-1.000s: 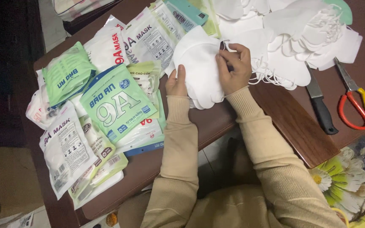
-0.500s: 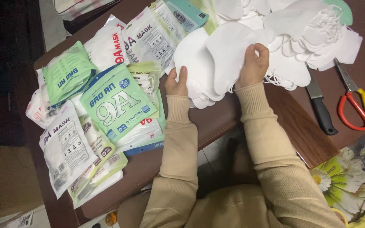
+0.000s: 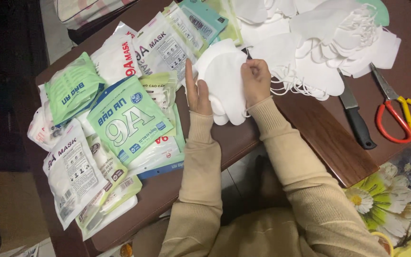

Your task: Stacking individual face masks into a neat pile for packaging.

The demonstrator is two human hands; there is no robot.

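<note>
Both hands are working at a small stack of white face masks [image 3: 224,83] lying on the dark brown surface [image 3: 319,138], just in front of the person. The left hand [image 3: 197,93] is standing on edge along the stack's left side, palm turned toward the masks, fingers straight and held together, pressing against the pile rather than gripping it. The right hand [image 3: 257,82] is resting on the stack's right edge with its fingers curled in, pinching the top mask near its upper corner. Both forearms, in beige knitted sleeves, are reaching forward from the body and converging on the stack, wrists nearly level.

A loose heap of more white masks [image 3: 329,43] is spreading just beyond the right hand, ear loops trailing out. To the left of the left hand, sealed mask packets [image 3: 129,119] in green, white and teal are overlapping one another across the surface. Well to the right, a black-handled knife [image 3: 355,116] is lying beside red and yellow scissors [image 3: 398,112].
</note>
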